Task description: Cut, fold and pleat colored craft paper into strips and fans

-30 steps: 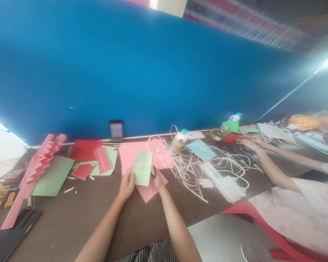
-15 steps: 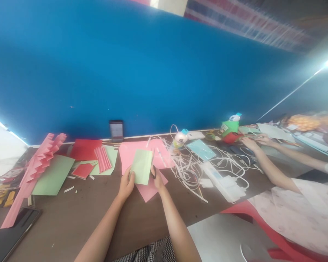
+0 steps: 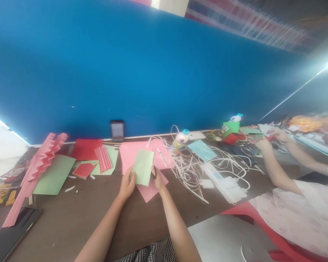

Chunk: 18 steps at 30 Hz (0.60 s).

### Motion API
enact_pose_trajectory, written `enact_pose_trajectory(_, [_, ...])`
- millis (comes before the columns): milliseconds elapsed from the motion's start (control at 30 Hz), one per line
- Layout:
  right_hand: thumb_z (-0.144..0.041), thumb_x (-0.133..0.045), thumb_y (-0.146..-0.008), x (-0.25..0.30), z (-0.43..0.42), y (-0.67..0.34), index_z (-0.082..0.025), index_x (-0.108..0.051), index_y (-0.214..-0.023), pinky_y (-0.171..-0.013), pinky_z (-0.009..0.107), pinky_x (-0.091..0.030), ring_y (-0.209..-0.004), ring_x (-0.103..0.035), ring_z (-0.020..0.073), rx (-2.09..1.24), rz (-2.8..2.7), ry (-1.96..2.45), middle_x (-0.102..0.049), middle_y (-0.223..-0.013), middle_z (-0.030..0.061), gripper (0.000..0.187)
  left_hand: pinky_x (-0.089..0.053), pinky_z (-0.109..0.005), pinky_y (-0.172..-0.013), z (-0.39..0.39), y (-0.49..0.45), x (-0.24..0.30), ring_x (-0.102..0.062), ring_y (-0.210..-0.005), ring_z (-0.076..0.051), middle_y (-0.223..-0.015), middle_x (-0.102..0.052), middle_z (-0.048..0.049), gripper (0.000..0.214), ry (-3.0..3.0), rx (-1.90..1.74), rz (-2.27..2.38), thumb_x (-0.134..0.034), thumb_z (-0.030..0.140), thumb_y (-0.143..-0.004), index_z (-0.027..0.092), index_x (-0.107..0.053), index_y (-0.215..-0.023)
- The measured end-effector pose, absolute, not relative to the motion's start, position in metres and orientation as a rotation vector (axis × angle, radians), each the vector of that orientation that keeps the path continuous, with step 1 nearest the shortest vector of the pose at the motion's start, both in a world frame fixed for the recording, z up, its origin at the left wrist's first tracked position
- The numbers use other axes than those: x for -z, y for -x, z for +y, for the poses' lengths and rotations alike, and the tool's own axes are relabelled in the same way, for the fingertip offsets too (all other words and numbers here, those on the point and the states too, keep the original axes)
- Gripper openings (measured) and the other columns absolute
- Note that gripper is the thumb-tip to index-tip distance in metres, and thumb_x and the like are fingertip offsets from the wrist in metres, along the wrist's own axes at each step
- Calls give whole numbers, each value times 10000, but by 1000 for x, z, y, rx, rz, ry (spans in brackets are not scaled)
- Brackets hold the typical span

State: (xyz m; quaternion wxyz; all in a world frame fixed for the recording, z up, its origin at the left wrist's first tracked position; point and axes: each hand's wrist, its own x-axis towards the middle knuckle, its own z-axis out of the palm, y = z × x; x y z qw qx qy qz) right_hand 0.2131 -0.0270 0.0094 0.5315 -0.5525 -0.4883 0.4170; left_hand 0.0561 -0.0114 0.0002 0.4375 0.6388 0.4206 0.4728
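I see the left hand [image 3: 128,185] pinching the lower left edge of the green sheet [image 3: 143,167], thumb on top; the right hand [image 3: 158,180] is curled round the scissors [image 3: 155,172], at the sheet's right edge; how far their blades part I cannot tell; the sheet is over a small pink paper [image 3: 147,193], with a larger pink sheet [image 3: 128,153] behind; leftward I have a pleated pink piece [image 3: 103,159]; rightward, a bottle [image 3: 182,138], tangled cables [image 3: 190,175] and a power strip [image 3: 222,185]; farther right, a co-worker's hands [image 3: 264,144].
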Motion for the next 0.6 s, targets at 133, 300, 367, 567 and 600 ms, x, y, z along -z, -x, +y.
enact_pose_trajectory(133, [-569, -369, -802, -10, -28, -212, -183, -574, -779, -688, 319, -418, -762, -517, 205, -1010, -1190, 1293, -603, -725, 30, 438, -449, -313, -803, -11, -55, 1, -564, -962, -194, -1133, -576, -104, 434, -1581, -1168, 1065, -340, 349, -874, 166, -405, -1262])
enact_pose_trajectory(300, [-559, -341, -818, -12, -30, -210, -188, -584, -775, -707, 326, -426, -775, -533, 209, -1028, -1210, 1279, -611, -726, 29, 446, -449, -312, -796, -11, -55, 0, -565, -957, -192, -1133, -578, -94, 434, -1566, -1174, 1079, -336, 340, -875, 178, -390, -1275])
enact_pose_trajectory(367, [-554, -329, -826, -13, -31, -211, -192, -589, -782, -713, 328, -428, -781, -539, 208, -1046, -1214, 1265, -612, -724, 27, 448, -446, -313, -803, -11, -56, -1, -564, -964, -194, -1133, -579, -96, 434, -1578, -1174, 1074, -335, 336, -875, 171, -394, -1272])
enact_pose_trajectory(567, [-535, -338, -833, -24, -32, -210, -188, -598, -833, -741, 335, -429, -807, -545, 214, -1085, -1232, 1190, -625, -769, 36, 434, -453, -312, -783, -11, -56, -3, -582, -906, -187, -1111, -592, -93, 429, -1619, -1134, 1086, -328, 326, -871, 175, -403, -1266])
enact_pose_trajectory(600, [-530, -334, -837, -25, -32, -210, -185, -598, -841, -753, 337, -426, -818, -543, 214, -1076, -1231, 1180, -628, -787, 40, 434, -450, -314, -791, -11, -56, -3, -581, -912, -189, -1110, -591, -94, 426, -1627, -1132, 1086, -329, 326, -870, 173, -412, -1259])
